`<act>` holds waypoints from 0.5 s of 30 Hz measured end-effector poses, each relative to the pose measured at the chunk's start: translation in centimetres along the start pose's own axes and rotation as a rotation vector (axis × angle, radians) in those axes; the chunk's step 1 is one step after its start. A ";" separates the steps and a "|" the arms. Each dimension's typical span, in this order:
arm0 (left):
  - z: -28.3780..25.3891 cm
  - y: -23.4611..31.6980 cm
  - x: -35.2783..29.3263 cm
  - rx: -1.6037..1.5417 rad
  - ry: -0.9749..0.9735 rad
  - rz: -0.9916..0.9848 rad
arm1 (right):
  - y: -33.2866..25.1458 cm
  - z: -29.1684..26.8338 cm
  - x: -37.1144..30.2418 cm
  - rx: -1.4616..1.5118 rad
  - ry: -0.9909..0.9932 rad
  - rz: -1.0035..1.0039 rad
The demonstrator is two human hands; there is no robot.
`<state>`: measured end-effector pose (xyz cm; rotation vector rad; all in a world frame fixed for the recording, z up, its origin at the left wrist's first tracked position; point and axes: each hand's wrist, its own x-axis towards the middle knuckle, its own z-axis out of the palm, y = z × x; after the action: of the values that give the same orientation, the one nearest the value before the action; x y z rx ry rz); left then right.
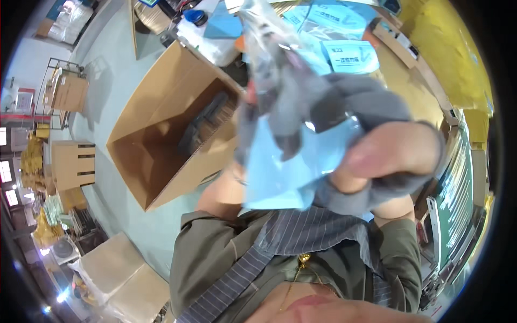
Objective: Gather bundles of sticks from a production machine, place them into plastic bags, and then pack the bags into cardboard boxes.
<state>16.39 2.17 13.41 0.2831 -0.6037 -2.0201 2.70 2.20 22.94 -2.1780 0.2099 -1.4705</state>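
Observation:
A clear plastic bag with a light-blue sheet (293,161) in it is held up close in front of my chest, smeared by motion. My right hand (385,145), in a grey glove with the thumb bare, is closed on the bag's right side, thumb in front and fingers curled over. At the bag's left edge is my left hand (245,132), also grey-gloved. Bag and blur hide most of its fingers, so its grip is unclear. Dark, blurred shapes show through the plastic. Behind the bag, light-blue printed packets (351,57) lie on the table.
To the left stands an open cardboard box (161,107) with dark grey items (207,121) inside. A blue round lid (195,17) is at the table's far left. Yellow wrapping (455,54) hangs at far right. More cartons (72,164) stand on the floor at left.

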 end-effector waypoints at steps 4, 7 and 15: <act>-4.2 8.8 -5.1 0.918 0.434 0.290 | 1.1 1.8 -2.0 -0.144 0.022 0.174; -9.5 14.3 -8.3 0.821 0.681 0.346 | 1.7 -0.2 -6.9 -0.484 0.001 0.450; -26.5 16.7 -10.5 0.333 0.500 -0.226 | -0.4 -2.3 -16.1 -0.615 0.649 0.986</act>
<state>45.67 -3.49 -0.86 1.0608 -0.6014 -1.9452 -5.99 8.11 10.50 -1.4115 1.8404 -1.4860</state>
